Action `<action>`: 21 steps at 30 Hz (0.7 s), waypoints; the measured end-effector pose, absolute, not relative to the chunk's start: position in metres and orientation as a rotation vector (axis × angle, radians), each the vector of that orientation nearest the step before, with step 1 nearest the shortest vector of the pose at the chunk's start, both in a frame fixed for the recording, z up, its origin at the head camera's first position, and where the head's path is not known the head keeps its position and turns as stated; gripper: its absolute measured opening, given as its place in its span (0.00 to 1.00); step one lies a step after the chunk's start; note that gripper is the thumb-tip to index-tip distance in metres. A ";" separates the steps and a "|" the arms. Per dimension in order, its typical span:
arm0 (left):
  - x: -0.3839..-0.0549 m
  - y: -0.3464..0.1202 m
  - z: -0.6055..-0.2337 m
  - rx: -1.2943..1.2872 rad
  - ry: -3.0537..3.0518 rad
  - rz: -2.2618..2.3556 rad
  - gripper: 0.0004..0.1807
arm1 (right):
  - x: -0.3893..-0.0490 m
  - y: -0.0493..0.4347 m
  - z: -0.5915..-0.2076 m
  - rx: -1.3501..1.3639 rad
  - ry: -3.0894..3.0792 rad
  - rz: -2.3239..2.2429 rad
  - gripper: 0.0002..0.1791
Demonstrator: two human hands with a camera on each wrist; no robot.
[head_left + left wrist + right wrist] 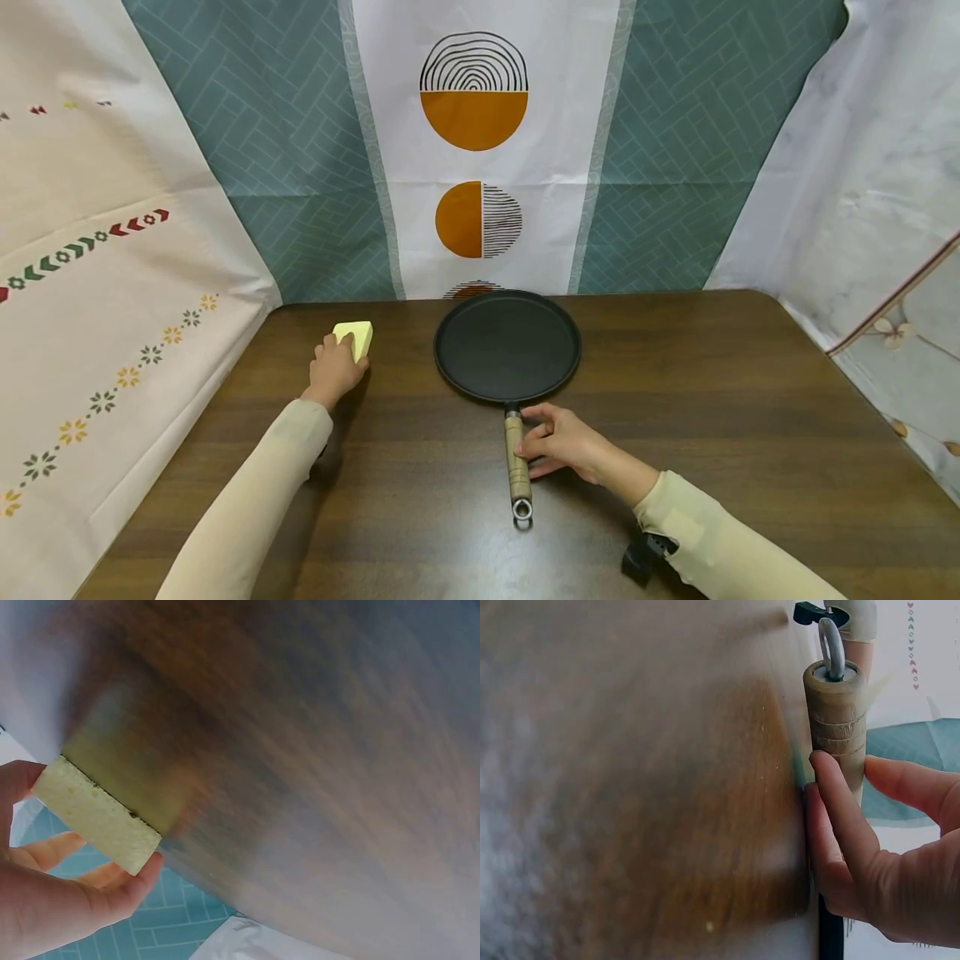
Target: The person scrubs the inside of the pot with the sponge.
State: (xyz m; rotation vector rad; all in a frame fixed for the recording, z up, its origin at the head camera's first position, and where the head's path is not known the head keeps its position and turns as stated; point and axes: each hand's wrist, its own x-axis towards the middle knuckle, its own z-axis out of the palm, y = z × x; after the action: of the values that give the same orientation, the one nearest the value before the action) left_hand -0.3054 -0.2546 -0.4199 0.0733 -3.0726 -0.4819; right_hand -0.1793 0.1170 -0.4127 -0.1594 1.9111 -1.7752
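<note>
Over the far left of the table, my left hand [335, 368] holds a pale yellow sponge [362, 335]. In the left wrist view the sponge [101, 814] sits between the thumb and the fingertips, its porous edge facing the camera. A flat black round pan [507, 346] with a low rim is at the back middle, its wooden handle [516, 462] pointing toward me. From the right, my right hand [564, 442] pinches that handle. In the right wrist view, thumb and fingers lie on opposite sides of the wooden handle [836, 724], below its metal hanging ring [831, 649].
Everything is at a brown wooden table [420, 500]. Behind it hangs a teal and white patterned cloth [480, 167]. Pale cloths cover the left [112, 333] and right [885, 208] sides. A small black device [647, 557] is at the right sleeve.
</note>
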 end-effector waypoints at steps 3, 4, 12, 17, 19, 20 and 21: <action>-0.305 -0.253 -0.418 0.050 -3.059 -0.479 0.34 | -0.180 0.116 -0.411 -0.145 1.916 -1.776 0.36; -0.305 -0.252 -0.418 0.040 -3.056 -0.480 0.34 | -0.180 0.116 -0.411 -0.142 1.914 -1.777 0.36; -0.306 -0.241 -0.414 -0.044 -3.008 -0.525 0.34 | -0.181 0.115 -0.411 -0.126 1.903 -1.770 0.35; -0.306 -0.225 -0.411 -0.112 -2.969 -0.569 0.33 | -0.181 0.115 -0.411 -0.124 1.913 -1.760 0.34; -0.306 -0.218 -0.409 -0.140 -2.959 -0.595 0.33 | -0.181 0.115 -0.411 -0.122 1.911 -1.757 0.33; -0.306 -0.215 -0.408 -0.154 -2.955 -0.606 0.33 | -0.182 0.115 -0.411 -0.120 1.909 -1.756 0.33; -0.305 -0.211 -0.407 -0.166 -2.949 -0.619 0.33 | -0.182 0.115 -0.411 -0.120 1.908 -1.755 0.33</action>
State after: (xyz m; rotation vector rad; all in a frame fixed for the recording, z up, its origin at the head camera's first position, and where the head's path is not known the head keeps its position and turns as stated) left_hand -0.3055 -0.2109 -0.4070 -0.1660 -2.9485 -0.6189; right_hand -0.1817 0.1150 -0.4113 -0.1197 1.9078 -1.7549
